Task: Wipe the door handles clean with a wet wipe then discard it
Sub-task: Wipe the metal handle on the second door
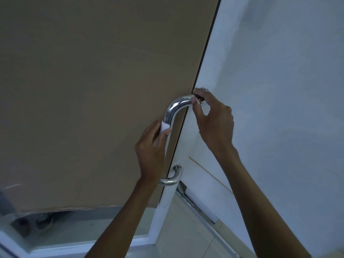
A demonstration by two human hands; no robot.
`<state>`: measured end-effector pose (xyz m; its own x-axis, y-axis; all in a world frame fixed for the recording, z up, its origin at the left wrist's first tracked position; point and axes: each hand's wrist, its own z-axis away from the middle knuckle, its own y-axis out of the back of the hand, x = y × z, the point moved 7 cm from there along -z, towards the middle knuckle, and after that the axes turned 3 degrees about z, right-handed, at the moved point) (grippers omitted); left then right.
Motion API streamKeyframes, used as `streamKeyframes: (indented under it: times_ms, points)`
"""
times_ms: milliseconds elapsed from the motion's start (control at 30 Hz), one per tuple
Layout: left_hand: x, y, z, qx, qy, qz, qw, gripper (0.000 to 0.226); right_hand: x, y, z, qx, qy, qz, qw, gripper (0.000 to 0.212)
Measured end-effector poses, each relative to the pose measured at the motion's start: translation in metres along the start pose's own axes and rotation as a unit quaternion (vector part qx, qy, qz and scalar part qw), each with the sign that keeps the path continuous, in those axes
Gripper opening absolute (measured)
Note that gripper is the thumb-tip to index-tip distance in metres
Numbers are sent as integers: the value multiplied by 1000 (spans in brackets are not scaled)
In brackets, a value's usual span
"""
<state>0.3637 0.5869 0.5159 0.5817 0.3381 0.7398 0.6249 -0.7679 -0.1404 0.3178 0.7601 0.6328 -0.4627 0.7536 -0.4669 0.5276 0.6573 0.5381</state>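
Note:
A chrome pull handle [176,107] curves out from the door edge, with its lower bend [170,180] below my left wrist. My left hand [151,146] grips the handle's upright bar with a white wet wipe [164,127] wrapped round it under the fingers. My right hand [212,118] pinches the handle's top end near its mount, thumb and fingers curled round the bar. The middle of the bar is hidden behind my left hand.
The door [93,90] is glass covered with brown paper, in a white frame [162,207]. A pale wall [288,90] stands to the right. Tiled floor [189,239] and a metal threshold track [193,203] lie below. Shoes [37,220] show dimly through the lower glass.

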Motion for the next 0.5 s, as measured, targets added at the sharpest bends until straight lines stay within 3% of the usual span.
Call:
streamKeyframes:
  times_ms: [100,333,500]
  points:
    - [0,1,3,-10,-15,-16,1000,12,-1,-1,-2,1,7,8,1000,30]
    - [12,-6,-15,-1,-72,-60,996,19,-2,-2,-8,-4,24,39,999,27]
    - [-21,3,19,-9,-36,-112,993,19,-3,-5,-9,0,34,43,999,28]
